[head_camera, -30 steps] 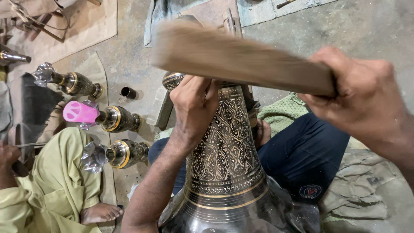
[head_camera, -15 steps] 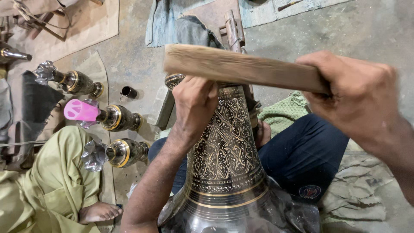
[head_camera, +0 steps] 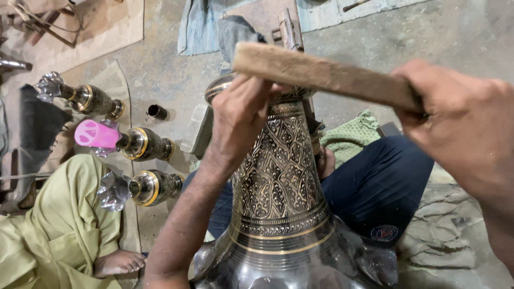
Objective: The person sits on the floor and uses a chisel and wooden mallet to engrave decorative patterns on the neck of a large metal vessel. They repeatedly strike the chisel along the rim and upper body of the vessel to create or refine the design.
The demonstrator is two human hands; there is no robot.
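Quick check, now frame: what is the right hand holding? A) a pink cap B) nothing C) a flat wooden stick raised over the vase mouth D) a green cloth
C: the right hand has its grip closed on one end of the flat wooden stick, which reaches across above the rim of the engraved metal vase, while the left hand rests at the vase's neck.
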